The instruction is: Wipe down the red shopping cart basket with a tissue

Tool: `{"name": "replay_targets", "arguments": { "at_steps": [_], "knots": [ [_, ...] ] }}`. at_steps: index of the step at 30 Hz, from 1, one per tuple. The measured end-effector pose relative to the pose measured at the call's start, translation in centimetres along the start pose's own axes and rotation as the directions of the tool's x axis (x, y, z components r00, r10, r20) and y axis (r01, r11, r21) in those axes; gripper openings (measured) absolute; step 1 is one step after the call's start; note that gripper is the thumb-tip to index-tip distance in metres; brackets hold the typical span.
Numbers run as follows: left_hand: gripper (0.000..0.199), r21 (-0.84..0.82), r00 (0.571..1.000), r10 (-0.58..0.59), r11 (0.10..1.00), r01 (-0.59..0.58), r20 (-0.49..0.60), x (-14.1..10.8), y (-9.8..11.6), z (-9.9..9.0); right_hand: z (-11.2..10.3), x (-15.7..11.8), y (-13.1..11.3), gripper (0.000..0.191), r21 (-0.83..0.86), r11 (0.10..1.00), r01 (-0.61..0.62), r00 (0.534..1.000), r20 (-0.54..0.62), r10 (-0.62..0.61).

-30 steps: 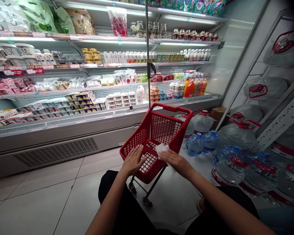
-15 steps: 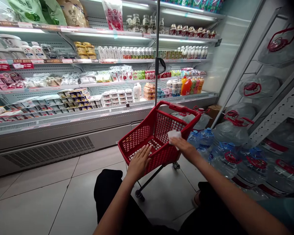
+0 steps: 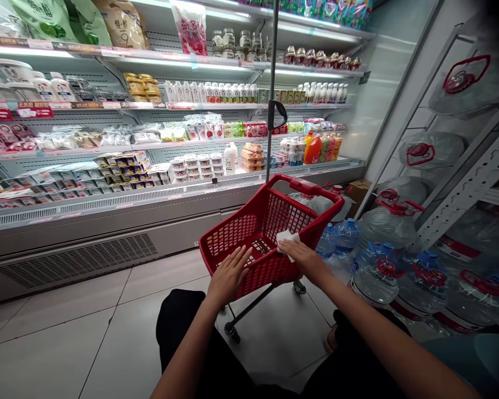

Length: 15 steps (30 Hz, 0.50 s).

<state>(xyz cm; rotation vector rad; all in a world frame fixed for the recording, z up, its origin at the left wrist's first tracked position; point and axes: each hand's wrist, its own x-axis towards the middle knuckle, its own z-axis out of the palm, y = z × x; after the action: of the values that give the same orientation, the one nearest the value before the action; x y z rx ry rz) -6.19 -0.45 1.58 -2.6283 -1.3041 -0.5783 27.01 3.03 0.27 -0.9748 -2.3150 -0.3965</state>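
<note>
On a floor of pale tiles (image 3: pixel 58 349), a red shopping cart (image 3: pixel 270 274) is standing between a long, brightly lit refrigerated case (image 3: pixel 183 217) and the person's dark-clothed knees (image 3: pixel 181 321). Packed tubs (image 3: pixel 197 166) and small white bottles (image 3: pixel 191 91) are lining the case's shelves (image 3: pixel 149 56). Big water jugs (image 3: pixel 374 285) are crowding the right side, near a perforated metal post (image 3: pixel 453 191). The left hand's grip (image 3: pixel 228 277) is lying open-fingered at the cart's near rim, holding nothing; the right hand's grip (image 3: pixel 298 253) is pinching a white cloth (image 3: pixel 286 236) against the side rim.
</note>
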Motion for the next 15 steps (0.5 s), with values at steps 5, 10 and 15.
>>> {"name": "replay_targets", "arguments": {
  "at_steps": [5,10,15],
  "knots": [
    [0.063,0.016,1.000,-0.001,1.000,0.001,-0.009,-0.2,0.0,-0.3,-4.4,-1.4,8.2,0.063,-0.088,0.976,-0.199,0.979,-0.070,0.193],
    [0.063,0.024,0.999,-0.039,0.999,0.040,-0.027,-0.1,0.6,0.0,-5.9,-1.9,9.7,0.070,-0.136,0.936,-0.326,0.942,-0.130,0.309],
    [0.063,0.037,0.997,-0.056,0.998,0.058,-0.049,0.1,1.3,0.4,-1.4,-0.7,0.7,0.071,-0.009,0.994,-0.105,0.994,-0.027,0.105]
  ]
}}
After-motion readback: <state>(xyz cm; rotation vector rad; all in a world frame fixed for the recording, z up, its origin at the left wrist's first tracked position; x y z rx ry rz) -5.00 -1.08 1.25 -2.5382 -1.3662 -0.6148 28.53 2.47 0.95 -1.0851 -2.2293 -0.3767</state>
